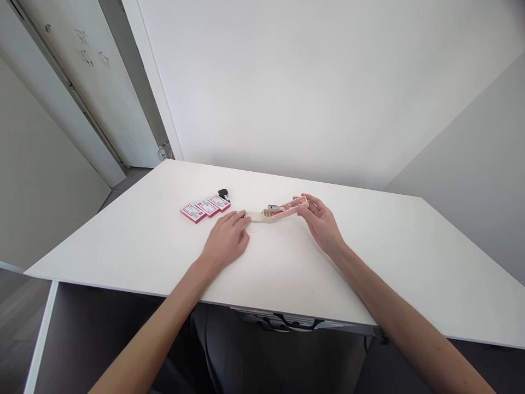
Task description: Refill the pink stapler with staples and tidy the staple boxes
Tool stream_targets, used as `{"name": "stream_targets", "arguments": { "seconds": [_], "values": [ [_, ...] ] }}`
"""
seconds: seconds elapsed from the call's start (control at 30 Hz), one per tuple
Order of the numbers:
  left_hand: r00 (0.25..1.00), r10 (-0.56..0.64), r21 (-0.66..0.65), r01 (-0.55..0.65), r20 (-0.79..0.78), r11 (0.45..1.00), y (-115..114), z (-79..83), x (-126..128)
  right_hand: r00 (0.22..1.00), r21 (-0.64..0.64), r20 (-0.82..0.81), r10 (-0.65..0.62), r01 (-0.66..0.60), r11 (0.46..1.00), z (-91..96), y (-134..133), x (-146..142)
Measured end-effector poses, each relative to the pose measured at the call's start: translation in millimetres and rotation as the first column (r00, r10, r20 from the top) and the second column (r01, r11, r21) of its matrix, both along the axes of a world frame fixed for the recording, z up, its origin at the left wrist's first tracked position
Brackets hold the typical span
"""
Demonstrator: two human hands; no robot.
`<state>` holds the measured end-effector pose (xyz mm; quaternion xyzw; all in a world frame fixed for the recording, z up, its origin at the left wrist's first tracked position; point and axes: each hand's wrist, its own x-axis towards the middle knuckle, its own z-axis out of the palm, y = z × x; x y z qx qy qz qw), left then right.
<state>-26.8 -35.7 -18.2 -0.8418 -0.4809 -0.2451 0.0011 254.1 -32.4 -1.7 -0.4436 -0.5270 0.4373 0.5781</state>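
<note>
A pink and cream stapler (283, 211) lies opened out on the white table, its cream base to the left and its pink top swung over to the right. Metal parts show near its hinge. My left hand (227, 238) holds the left end of the base, fingers over it and thumb bent in beneath. With fingertips and thumb, my right hand (321, 221) grips the far end of the pink top, which is tilted slightly up off the table. Left of the stapler are three small red and white boxes (207, 207), partly overlapping in a row.
A small black object (223, 193), perhaps a staple remover, sits behind the boxes. The white table (369, 262) reaches back to a white wall (287, 82). Below its front edge are drawers with black handles (298, 324). A cable (164, 151) hangs beyond the back left corner.
</note>
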Motion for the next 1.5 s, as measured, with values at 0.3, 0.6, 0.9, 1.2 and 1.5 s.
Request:
{"name": "stream_targets", "arguments": {
  "seconds": [0.3, 0.6, 0.9, 1.2, 1.5],
  "values": [
    [0.979, -0.205, -0.173, 0.204, 0.013, 0.963, -10.4, 16.6, -0.6, 0.993, 0.084, 0.118, -0.027, 0.017, 0.996, 0.9, -9.5, -11.4],
    [0.959, -0.279, -0.263, 0.283, 0.054, 0.922, -12.6, 19.2, -1.5, 0.957, 0.062, 0.289, -0.012, -0.006, 0.998, -1.5, -15.4, -16.5],
    [0.959, -0.282, -0.235, 0.283, 0.041, 0.930, -12.7, 18.3, -1.6, 0.947, 0.006, 0.320, 0.035, -0.039, 0.999, -2.1, -19.8, -24.0],
    [0.959, -0.276, -0.223, 0.282, 0.055, 0.933, -13.5, 17.1, -1.5, 0.926, 0.011, 0.377, 0.038, -0.046, 0.999, -5.4, -19.5, -25.7],
    [0.994, -0.085, -0.035, 0.088, 0.066, 0.996, -5.7, 9.2, -0.2, 0.869, 0.036, 0.493, 0.029, -0.054, 0.998, -10.5, -20.2, -28.7]
  ]
}}
